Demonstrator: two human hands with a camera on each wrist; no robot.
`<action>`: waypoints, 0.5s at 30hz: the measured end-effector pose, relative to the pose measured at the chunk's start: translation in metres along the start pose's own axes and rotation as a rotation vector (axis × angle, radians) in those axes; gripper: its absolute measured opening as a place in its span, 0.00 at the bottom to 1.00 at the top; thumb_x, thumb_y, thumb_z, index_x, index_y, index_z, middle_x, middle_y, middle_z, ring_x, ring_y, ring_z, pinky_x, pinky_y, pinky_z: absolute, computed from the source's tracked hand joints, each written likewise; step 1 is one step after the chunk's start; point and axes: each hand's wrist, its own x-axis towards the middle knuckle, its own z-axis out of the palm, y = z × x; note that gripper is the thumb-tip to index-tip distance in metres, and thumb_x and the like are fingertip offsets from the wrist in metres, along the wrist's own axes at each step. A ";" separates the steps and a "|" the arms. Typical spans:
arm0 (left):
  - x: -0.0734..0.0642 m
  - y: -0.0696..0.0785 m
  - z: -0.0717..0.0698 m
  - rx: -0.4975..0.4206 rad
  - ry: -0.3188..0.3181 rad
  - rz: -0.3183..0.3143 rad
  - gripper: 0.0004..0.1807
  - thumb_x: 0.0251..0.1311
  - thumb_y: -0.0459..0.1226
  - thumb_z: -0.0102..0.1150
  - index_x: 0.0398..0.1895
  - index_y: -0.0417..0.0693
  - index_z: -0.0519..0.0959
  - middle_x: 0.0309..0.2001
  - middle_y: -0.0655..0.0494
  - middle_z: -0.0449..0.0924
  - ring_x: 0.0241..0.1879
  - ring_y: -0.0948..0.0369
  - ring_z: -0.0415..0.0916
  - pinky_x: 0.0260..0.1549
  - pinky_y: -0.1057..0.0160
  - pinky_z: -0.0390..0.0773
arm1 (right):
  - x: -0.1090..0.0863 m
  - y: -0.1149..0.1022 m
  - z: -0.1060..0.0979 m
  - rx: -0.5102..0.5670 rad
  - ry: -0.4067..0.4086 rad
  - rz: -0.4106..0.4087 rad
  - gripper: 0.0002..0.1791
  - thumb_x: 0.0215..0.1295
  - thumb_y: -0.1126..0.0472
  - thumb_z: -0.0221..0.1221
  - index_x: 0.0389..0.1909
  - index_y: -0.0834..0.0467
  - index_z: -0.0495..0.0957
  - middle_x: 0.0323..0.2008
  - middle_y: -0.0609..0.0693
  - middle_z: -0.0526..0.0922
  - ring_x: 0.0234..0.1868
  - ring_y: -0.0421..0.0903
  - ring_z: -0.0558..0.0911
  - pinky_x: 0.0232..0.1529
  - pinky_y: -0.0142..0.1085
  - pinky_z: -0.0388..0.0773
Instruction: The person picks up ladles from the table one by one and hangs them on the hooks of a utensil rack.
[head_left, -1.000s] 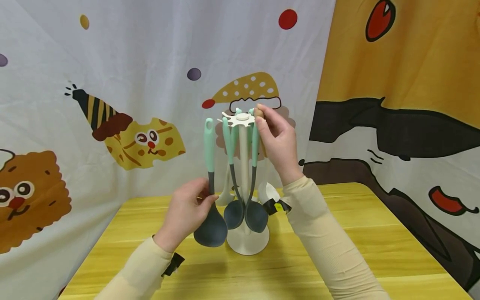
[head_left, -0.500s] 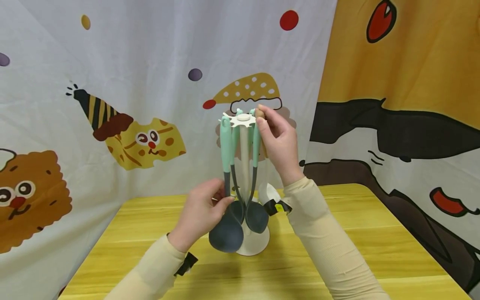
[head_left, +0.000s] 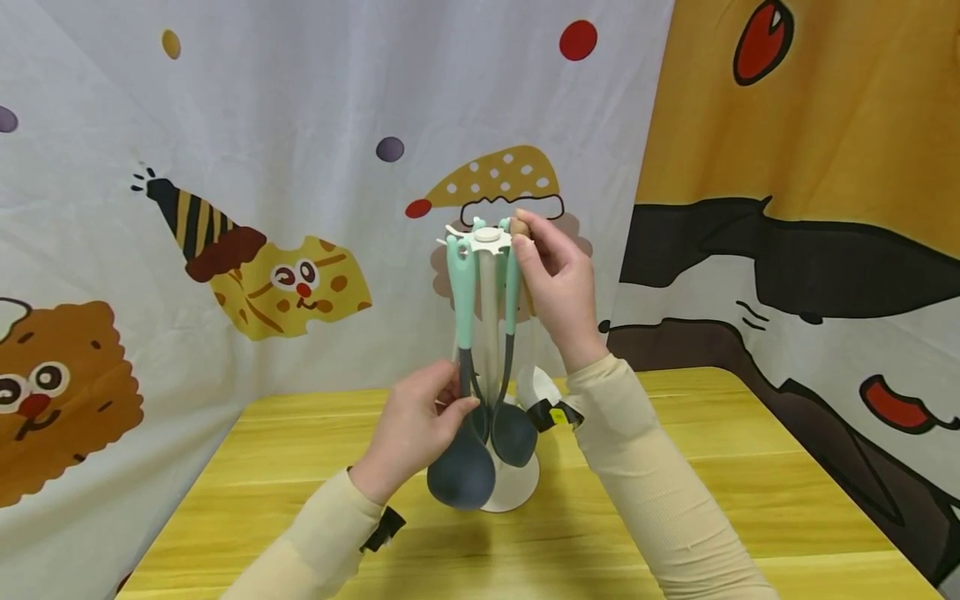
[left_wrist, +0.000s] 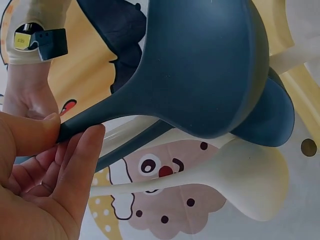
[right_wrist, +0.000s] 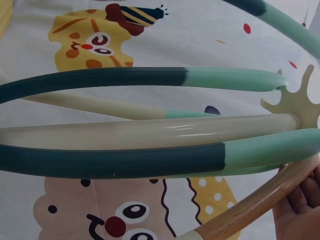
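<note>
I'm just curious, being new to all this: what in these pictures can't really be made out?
- Head view: whether the ladle is on the rack's hook; too small.
- Head view: wooden-handled tool; right hand hides its lower end.
- Left wrist view: the ladle's handle top; left hand and frame edge cut it off.

**Mint, slate and cream**

Between our left fingers (head_left: 450, 398) we see a ladle (head_left: 462, 467) of slate blue with a mint-green handle. By our right fingers (head_left: 534, 242) sits a cream rack (head_left: 487, 333) and a brown wooden handle (right_wrist: 250, 207). The tabletop (head_left: 675, 500) is yellow wood grain; the backdrop (head_left: 247, 267) is white with cartoon cheese and dots.
</note>
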 end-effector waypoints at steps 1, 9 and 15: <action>0.000 0.000 0.000 -0.001 -0.001 -0.003 0.14 0.50 0.27 0.74 0.29 0.48 0.75 0.26 0.62 0.75 0.27 0.66 0.77 0.27 0.69 0.81 | 0.000 0.000 0.000 -0.002 0.001 0.000 0.20 0.73 0.64 0.56 0.63 0.65 0.74 0.54 0.58 0.80 0.48 0.42 0.79 0.50 0.34 0.77; -0.001 -0.002 0.003 0.003 0.002 -0.027 0.15 0.51 0.28 0.74 0.28 0.49 0.75 0.26 0.63 0.75 0.27 0.66 0.77 0.26 0.68 0.81 | -0.001 0.000 0.000 -0.009 0.001 -0.005 0.20 0.73 0.64 0.56 0.63 0.65 0.74 0.54 0.58 0.80 0.49 0.42 0.79 0.51 0.34 0.77; -0.001 -0.003 0.004 0.017 -0.002 -0.048 0.15 0.50 0.28 0.74 0.28 0.49 0.75 0.25 0.62 0.75 0.26 0.65 0.77 0.26 0.67 0.81 | 0.000 0.000 0.000 -0.008 0.002 -0.011 0.20 0.73 0.64 0.56 0.63 0.65 0.74 0.54 0.58 0.80 0.49 0.42 0.79 0.51 0.33 0.77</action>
